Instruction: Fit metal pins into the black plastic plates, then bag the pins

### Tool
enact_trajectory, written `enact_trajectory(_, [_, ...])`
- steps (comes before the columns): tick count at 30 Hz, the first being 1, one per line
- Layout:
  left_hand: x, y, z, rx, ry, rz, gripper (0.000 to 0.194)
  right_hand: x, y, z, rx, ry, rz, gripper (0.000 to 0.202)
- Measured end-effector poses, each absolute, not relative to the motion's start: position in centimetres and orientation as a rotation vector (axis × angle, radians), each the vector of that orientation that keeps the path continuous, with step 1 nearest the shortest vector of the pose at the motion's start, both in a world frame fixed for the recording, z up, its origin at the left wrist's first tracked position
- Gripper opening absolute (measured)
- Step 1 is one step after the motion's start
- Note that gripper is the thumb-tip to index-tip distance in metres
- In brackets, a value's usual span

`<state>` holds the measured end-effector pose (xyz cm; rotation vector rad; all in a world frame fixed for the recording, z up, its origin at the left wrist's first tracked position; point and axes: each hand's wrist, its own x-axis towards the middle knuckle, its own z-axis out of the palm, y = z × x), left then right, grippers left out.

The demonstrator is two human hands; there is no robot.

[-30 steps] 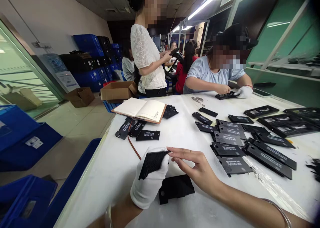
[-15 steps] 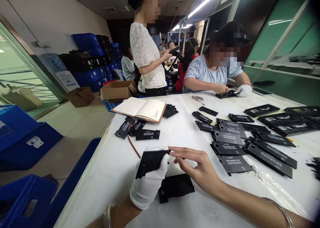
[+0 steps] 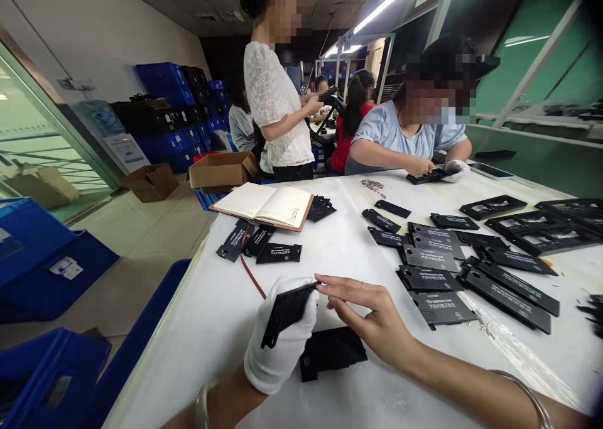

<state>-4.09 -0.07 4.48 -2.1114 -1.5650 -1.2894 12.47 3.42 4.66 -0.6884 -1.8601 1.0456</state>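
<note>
My left hand (image 3: 281,344), in a white glove, is closed around a black plastic cover panel (image 3: 288,313) and holds it tilted above the table. My right hand (image 3: 372,306) is bare, with a ring on one finger. Its fingers reach out to the upper right corner of the held panel, fingertips touching that edge, thumb apart below. Another black panel (image 3: 333,352) lies flat on the table under and between my hands. To the right, several black panels with white printing (image 3: 438,306) lie in overlapping rows.
An open notebook (image 3: 287,206) rests among printed panels (image 3: 279,252) on the left. Black frames (image 3: 492,207) lie at the right, small metal parts (image 3: 372,185) at the back. Across the table a co-worker (image 3: 400,137) handles a black part. Blue bins (image 3: 47,253) stand left of the table.
The held panel has turned in my left hand, its face now narrower and more steeply tilted. My right hand has barely moved. The co-worker across has shifted slightly right.
</note>
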Motion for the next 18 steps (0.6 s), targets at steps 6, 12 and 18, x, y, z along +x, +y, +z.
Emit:
enact_trajectory(6, [-4.0,-0.1,5.0,-2.126,-1.600,-1.439,0.011,12.5,3.3,4.6,-0.683,-1.848,1.049,0.027])
enact_trajectory(12, [-4.2,-0.1,4.6,-2.092,-1.575,-1.365,0.012,12.5,3.4,4.6,-0.690,-1.850,1.059,0.027])
enact_trajectory(18, [-4.3,0.1,3.8,-2.130,-1.728,-1.290,0.017,12.5,3.3,4.8,-0.737,-1.839,1.071,0.025])
